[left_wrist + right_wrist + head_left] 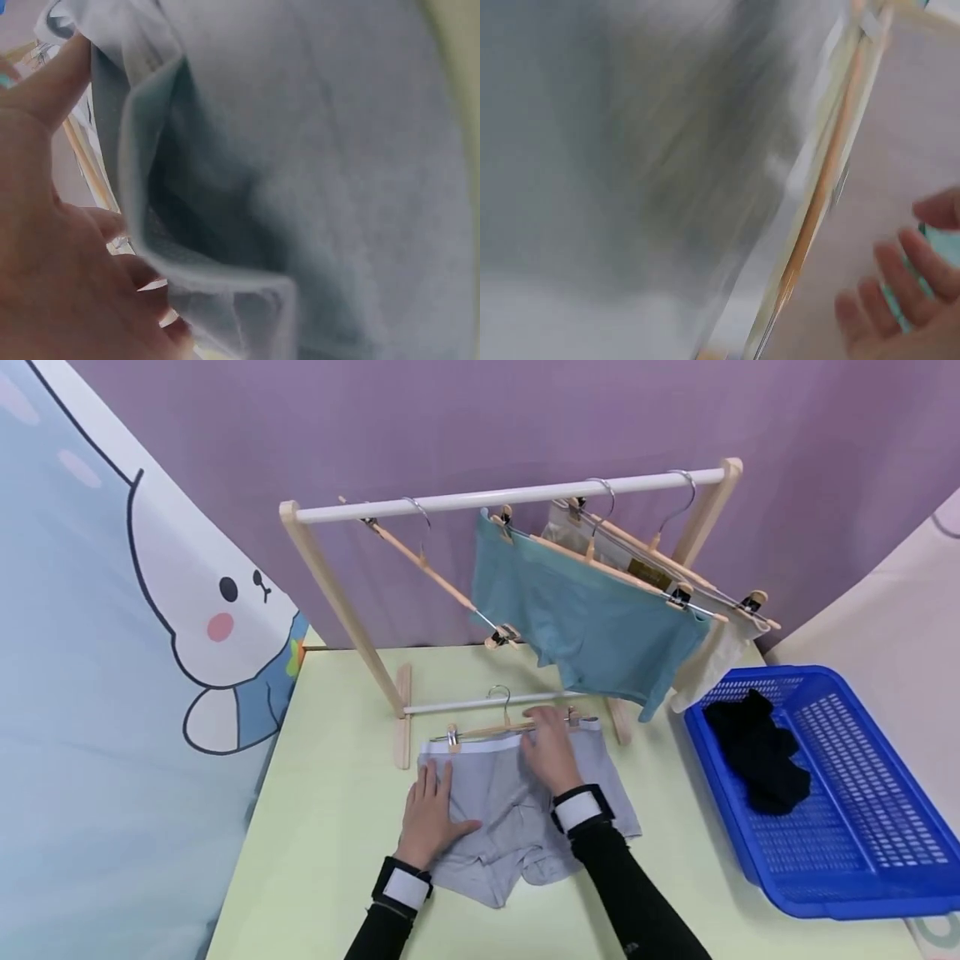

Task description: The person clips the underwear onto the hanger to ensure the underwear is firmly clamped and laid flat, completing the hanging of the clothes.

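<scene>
Light grey shorts [491, 789] lie on the table, their pale waistband held by the clips of a wooden clip hanger [483, 731]. My left hand [429, 822] rests on the left side of the shorts with its fingers extended. In the left wrist view, the thumb and fingers of that hand [67, 255] lie against the grey cloth. Over the waistband, near the right clip, is my right hand [553, 753]. The right wrist view shows this hand [911, 292] with loosely bent fingers, apart from the hanger bar [821, 187] and gripping nothing.
Behind the shorts stands a rack with a white rail [510, 497]. From it hang a bare clip hanger [431, 572], teal shorts [585, 610] and a cream garment [712, 660]. A blue basket [847, 868] at the right contains a black cloth [761, 752].
</scene>
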`<state>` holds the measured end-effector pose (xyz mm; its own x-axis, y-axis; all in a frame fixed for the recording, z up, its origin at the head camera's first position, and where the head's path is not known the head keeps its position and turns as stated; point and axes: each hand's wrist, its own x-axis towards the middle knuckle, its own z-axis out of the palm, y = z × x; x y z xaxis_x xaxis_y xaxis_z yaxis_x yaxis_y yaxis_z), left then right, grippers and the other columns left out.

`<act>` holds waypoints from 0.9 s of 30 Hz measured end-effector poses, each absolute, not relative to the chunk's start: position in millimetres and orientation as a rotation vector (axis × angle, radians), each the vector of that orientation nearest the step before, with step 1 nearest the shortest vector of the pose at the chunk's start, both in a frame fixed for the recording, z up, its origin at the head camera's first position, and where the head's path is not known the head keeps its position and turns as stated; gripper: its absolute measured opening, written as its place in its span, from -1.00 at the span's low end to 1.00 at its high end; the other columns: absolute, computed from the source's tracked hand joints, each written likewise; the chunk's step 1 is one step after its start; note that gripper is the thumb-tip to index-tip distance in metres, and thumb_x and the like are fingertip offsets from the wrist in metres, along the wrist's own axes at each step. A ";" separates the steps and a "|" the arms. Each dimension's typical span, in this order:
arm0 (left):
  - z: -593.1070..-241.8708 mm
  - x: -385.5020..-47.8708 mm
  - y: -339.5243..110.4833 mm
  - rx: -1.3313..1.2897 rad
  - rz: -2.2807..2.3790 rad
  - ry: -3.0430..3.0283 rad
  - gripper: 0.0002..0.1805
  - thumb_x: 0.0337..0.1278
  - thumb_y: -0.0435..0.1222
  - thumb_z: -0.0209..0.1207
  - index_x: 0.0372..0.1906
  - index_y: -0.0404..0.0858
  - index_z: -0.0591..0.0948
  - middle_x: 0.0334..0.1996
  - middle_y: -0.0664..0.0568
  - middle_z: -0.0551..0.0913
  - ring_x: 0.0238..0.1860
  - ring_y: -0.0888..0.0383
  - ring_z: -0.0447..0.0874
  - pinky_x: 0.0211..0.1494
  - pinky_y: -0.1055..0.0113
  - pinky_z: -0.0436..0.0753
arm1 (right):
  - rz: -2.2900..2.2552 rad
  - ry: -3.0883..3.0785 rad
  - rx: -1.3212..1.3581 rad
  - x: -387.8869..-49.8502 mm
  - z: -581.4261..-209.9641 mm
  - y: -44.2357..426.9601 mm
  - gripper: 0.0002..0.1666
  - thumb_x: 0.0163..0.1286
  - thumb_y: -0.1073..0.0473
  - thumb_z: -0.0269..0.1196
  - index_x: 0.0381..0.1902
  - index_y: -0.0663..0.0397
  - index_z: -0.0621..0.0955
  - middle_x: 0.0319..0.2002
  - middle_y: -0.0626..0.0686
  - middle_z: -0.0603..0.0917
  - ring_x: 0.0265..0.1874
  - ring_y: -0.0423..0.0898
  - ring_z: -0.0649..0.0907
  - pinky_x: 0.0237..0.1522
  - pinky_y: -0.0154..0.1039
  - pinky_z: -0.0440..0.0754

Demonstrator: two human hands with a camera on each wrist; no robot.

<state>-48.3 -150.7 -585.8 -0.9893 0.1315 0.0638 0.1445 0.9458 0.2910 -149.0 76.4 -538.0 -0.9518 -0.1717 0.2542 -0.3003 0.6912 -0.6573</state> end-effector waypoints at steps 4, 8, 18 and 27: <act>-584.1 -46.9 -148.3 -0.178 -0.415 -3.042 0.18 -0.25 0.25 0.46 0.40 -0.43 0.33 0.40 -0.39 0.29 0.41 -0.31 0.26 0.30 -0.15 0.40 | 1.183 -2.843 0.579 -154.1 -539.2 35.9 -0.66 0.41 0.27 0.23 0.10 0.29 0.58 0.03 0.22 0.65 0.15 0.16 0.52 0.18 0.03 0.49; -573.9 -57.9 -143.1 -0.051 -0.566 -2.962 -0.09 -0.01 0.10 0.41 0.30 -0.44 0.43 0.23 -0.33 0.49 0.22 -0.26 0.48 0.14 -0.12 0.53 | 1.098 -2.931 0.737 -164.8 -543.9 11.5 -0.64 0.46 0.20 0.21 0.12 0.30 0.58 0.06 0.23 0.64 0.15 0.15 0.54 0.19 0.02 0.49; -569.3 -98.0 -138.1 0.293 -0.808 -2.841 -0.33 0.13 -0.23 0.38 0.24 -0.50 0.44 -0.07 -0.42 0.60 -0.12 -0.32 0.64 -0.06 -0.12 0.59 | 0.712 -2.991 0.714 -181.0 -551.3 -19.1 -0.86 0.30 0.22 0.33 -0.48 0.06 0.66 -0.39 0.06 0.69 -0.19 0.12 0.65 -0.17 0.08 0.58; -574.0 -97.5 -169.5 0.393 -1.193 -2.770 -0.35 0.16 -0.31 0.33 0.28 -0.50 0.39 -0.03 -0.45 0.62 -0.05 -0.27 0.66 -0.01 -0.10 0.59 | 1.147 -3.069 0.855 -183.6 -541.6 -36.5 -0.91 0.44 0.22 0.20 -0.28 0.06 0.63 -0.35 0.00 0.69 -0.37 -0.11 0.65 -0.25 -0.20 0.56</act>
